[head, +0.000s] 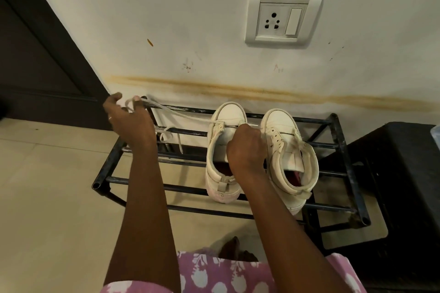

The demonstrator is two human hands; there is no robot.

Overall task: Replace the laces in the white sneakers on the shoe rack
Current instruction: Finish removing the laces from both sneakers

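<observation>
Scuffed cream wall (190,7) with a brown stain band (262,93), white socket plate (284,38), dark door (35,54), pale tiled floor (47,185).

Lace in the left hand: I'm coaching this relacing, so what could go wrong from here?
The lace runs stretched sideways from the left hand to the sneaker. A hard pull might tip the shoe off the rack bars, steadied only by the right hand. The loose lace draped on the bars could slip through the gaps.
</observation>
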